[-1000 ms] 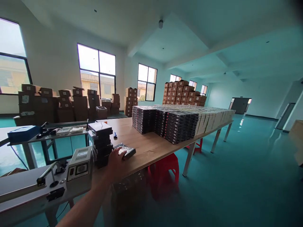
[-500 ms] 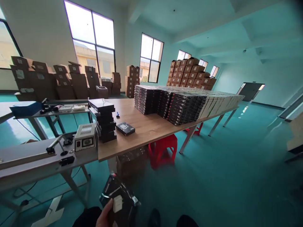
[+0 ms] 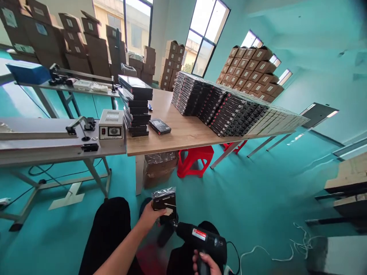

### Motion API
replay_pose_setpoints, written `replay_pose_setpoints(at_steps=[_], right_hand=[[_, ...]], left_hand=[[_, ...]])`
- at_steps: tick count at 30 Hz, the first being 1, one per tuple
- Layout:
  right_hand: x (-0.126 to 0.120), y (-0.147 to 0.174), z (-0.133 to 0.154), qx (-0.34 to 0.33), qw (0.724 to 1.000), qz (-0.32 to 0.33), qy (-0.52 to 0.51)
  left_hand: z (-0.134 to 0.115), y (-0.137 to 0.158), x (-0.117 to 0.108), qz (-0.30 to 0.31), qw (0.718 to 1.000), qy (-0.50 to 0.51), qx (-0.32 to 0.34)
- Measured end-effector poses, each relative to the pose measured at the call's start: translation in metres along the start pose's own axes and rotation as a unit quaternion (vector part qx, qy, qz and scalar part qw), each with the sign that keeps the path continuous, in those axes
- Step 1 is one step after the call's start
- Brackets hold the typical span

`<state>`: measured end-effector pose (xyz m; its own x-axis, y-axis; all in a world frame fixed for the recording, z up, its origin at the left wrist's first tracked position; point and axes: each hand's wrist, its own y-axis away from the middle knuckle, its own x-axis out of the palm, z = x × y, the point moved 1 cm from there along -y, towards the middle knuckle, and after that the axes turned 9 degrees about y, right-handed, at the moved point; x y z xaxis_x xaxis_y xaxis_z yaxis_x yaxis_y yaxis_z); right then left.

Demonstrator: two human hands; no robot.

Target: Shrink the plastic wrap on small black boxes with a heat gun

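My left hand grips a black box in clear plastic film by its side, thumb across the front, above my knees. In my right hand is a black heat gun, held by its handle. The nozzle points left at the lower part of the film-covered box; whether it touches cannot be made out. Ahead on the wooden table stands a stack of black boxes. A single black box lies flat to the right of that stack.
Many wrapped boxes fill the table's far part. A grey sealing machine stands at left. Beneath the table are a red stool and a carton. A white cable trails over the floor at right.
The heat gun has come into view in my right hand. My left hand has moved right and up with the film-covered box, which is now more upright. The view has tilted downward.
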<state>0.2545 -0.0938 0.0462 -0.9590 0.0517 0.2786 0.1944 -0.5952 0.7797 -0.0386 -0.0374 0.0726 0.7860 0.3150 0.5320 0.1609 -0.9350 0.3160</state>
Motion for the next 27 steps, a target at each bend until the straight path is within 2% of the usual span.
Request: replay_pose_setpoints(at_steps=[3,6,9,12,17,27], right_hand=[[-0.007,0.029,0.015,-0.045,0.998,-0.034,0.010],[-0.005,0.074,0.036,-0.087,0.991,-0.063,0.075],[0.005,0.114,0.055,-0.093,0.988,-0.048,0.117],[0.017,0.138,0.067,-0.096,0.985,-0.022,0.141],[0.033,0.143,0.075,-0.076,0.983,-0.024,0.168],[0.027,0.121,0.074,-0.035,0.982,0.000,0.188]], left_hand=[[0.028,-0.002,-0.018,0.042,0.995,-0.086,0.027],[0.049,0.003,-0.037,0.063,0.985,-0.161,-0.003],[0.059,0.005,-0.044,0.105,0.970,-0.216,-0.030],[0.062,0.004,-0.039,0.150,0.958,-0.242,-0.045],[0.062,0.006,-0.034,0.168,0.948,-0.261,-0.065],[0.050,0.017,-0.033,0.134,0.932,-0.330,-0.066]])
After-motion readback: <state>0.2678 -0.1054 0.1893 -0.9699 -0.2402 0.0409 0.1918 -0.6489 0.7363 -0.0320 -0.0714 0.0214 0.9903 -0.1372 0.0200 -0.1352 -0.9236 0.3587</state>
